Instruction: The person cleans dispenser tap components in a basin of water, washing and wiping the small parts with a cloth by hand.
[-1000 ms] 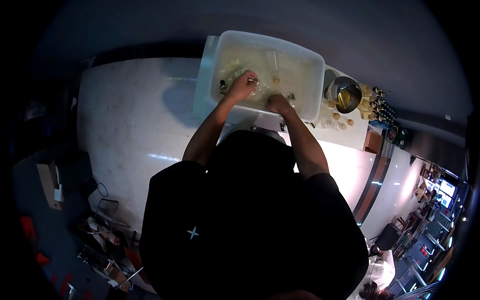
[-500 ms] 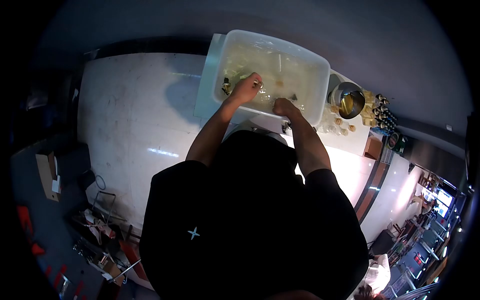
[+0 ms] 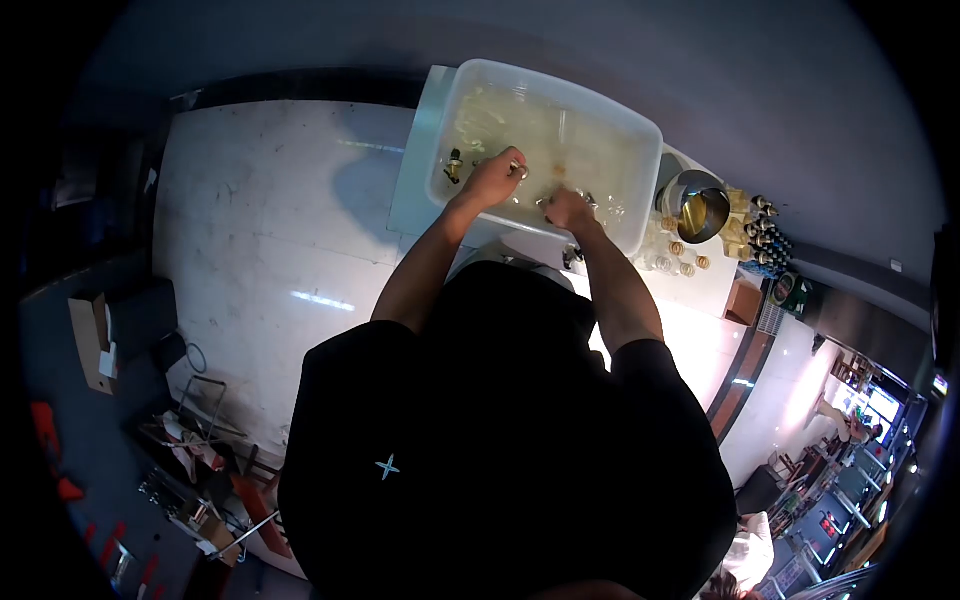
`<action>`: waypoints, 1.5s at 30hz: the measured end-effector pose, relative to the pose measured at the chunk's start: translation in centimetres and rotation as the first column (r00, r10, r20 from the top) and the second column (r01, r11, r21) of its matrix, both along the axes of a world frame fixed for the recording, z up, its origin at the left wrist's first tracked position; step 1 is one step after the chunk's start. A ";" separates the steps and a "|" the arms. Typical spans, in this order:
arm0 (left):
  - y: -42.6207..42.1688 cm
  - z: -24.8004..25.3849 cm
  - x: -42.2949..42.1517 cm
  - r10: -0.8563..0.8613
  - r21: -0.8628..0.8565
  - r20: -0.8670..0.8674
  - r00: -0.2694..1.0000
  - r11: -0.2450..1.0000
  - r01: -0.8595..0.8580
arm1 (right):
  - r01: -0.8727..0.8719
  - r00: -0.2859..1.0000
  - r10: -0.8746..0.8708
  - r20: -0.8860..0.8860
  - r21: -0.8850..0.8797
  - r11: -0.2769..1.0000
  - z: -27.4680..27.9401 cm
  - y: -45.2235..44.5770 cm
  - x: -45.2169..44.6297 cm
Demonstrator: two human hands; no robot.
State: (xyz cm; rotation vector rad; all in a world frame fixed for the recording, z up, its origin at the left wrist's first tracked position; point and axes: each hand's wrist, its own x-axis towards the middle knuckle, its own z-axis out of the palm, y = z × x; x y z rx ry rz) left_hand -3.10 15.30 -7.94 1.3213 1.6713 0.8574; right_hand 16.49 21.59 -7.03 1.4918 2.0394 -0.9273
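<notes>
A white plastic tub (image 3: 648, 170) of cloudy water stands in front of me. Over its near left part, my left hand (image 3: 492, 180) is closed around a small shiny round piece (image 3: 519, 170). To its right, my right hand (image 3: 570, 208) is also closed, low at the water near the tub's front wall; glints of metal show by its fingers, but what it grips is too small to make out. Against the tub's left side is a black and brass-coloured fitting (image 3: 454, 166), apart from my left hand.
Right of the tub stands a metal bowl (image 3: 697, 206) with something yellow inside. Beside it are several small clear and amber ring-like pieces (image 3: 688, 256) and rows of black-topped yellowish pieces (image 3: 745, 225). A cardboard box (image 3: 742, 302) lies farther right. Another person (image 3: 750, 555) is at lower right.
My right hand has shifted slightly, and shiny metal now shows beside its fingers. My left hand stays nearly in place with its round piece.
</notes>
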 end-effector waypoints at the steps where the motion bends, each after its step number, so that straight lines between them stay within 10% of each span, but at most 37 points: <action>1: 0.0 -0.2 0.0 0.014 0.001 0.012 1.000 1.000 -0.014 | -0.010 1.000 0.012 -0.028 0.043 0.999 -0.6 -0.1 0.1; 6: 0.0 0.6 0.0 0.009 -0.023 -0.004 1.000 1.000 -0.009 | 0.049 0.876 0.036 -0.481 0.162 0.986 -1.7 -0.6 1.0; 9: 0.1 0.2 0.0 0.021 0.007 -0.022 1.000 1.000 -0.020 | 0.073 0.775 -0.237 -0.586 -0.289 0.954 -4.7 2.1 1.3; 12: 0.0 0.2 -0.1 -0.006 0.014 -0.019 1.000 1.000 0.006 | 0.136 0.771 0.056 -0.634 0.250 0.959 -4.1 1.3 2.6; 24: 0.3 -1.7 0.0 -0.004 0.042 0.058 0.998 0.999 0.002 | 0.415 0.893 -0.373 -0.251 0.140 0.899 5.6 -0.3 2.5; 27: 0.7 -2.5 -0.1 -0.042 0.006 0.214 0.976 0.999 0.042 | 0.470 0.803 -0.146 -0.577 0.464 0.751 4.2 -1.5 3.0; 30: 0.9 -1.1 -0.5 0.002 -0.136 0.475 0.880 0.988 0.072 | 0.565 0.532 -0.113 -0.839 0.253 0.785 3.7 -1.2 3.0; 33: 1.0 0.8 -0.8 0.236 -0.348 0.701 0.673 0.937 0.034 | 0.555 0.210 -0.538 -0.817 -0.353 0.753 5.3 -1.4 2.5; 39: 1.2 1.4 -1.0 0.507 -0.528 0.847 0.163 0.837 0.145 | 0.484 0.012 -0.580 -0.815 -0.503 0.716 4.3 -2.9 0.4; 45: 1.1 -0.2 0.4 0.501 -0.515 0.857 0.120 0.827 0.223 | 0.552 0.122 -0.515 -0.848 -0.373 0.746 3.9 -4.4 -0.6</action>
